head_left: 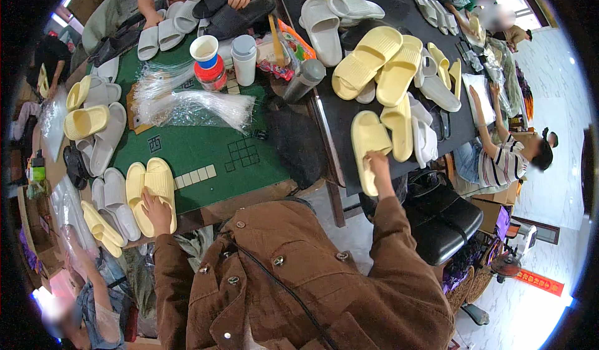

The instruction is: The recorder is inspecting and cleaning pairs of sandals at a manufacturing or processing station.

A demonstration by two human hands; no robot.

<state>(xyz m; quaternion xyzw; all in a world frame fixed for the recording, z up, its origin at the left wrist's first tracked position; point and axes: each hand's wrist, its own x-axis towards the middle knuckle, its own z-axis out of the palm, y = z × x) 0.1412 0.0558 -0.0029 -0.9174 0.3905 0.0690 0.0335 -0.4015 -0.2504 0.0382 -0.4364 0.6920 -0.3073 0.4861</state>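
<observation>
My left hand (pixel 157 214) lies on a pair of yellow slippers (pixel 160 178) side by side at the left of the green table, its fingers stretched over them. On the right, my right hand (pixel 378 166) grips the edge of a single yellow slipper (pixel 367 130) at the black table's near edge. Just beyond it are another yellow slipper (pixel 397 125) and a white slipper (pixel 425 141). Grey slippers (pixel 116 200) and a smaller yellow pair (pixel 102 228) sit left of my left hand.
Clear plastic ties (pixel 199 108), a paper cup (pixel 204 49), a white tumbler (pixel 244 60) and a dark tumbler (pixel 304 80) stand on the green table (pixel 206 163). More slippers pile on the black table (pixel 337 110). A black chair (pixel 440 216) is at right. Co-workers sit around.
</observation>
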